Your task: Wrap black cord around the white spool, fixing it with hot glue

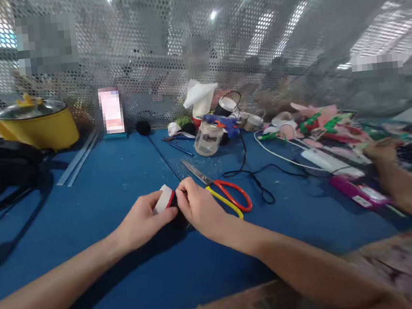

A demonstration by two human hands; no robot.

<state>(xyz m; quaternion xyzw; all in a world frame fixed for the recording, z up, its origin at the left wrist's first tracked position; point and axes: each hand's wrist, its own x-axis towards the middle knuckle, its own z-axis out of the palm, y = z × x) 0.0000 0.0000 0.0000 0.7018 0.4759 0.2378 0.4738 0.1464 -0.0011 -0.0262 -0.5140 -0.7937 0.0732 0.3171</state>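
Observation:
My left hand [143, 221] is closed around a small white piece with a red edge [164, 200], held between thumb and fingers. Right beside it, my right hand [204, 212] is pinched at a dark part near the red edge; what its fingertips grip is hidden. A black strand [164, 159] runs across the blue table [99, 218] from near a black ball of yarn [143, 127] toward my hands. Scissors with one red and one yellow handle [234, 195] lie just beyond my right hand, blades pointing away to the left.
A clear plastic jar [208, 138], a phone [112, 111] propped upright and a yellow pot [39, 124] stand along the back. Black cord [263, 188] loops right of the scissors. Another person's hand [385, 166] is at the right, near a magenta object [357, 192].

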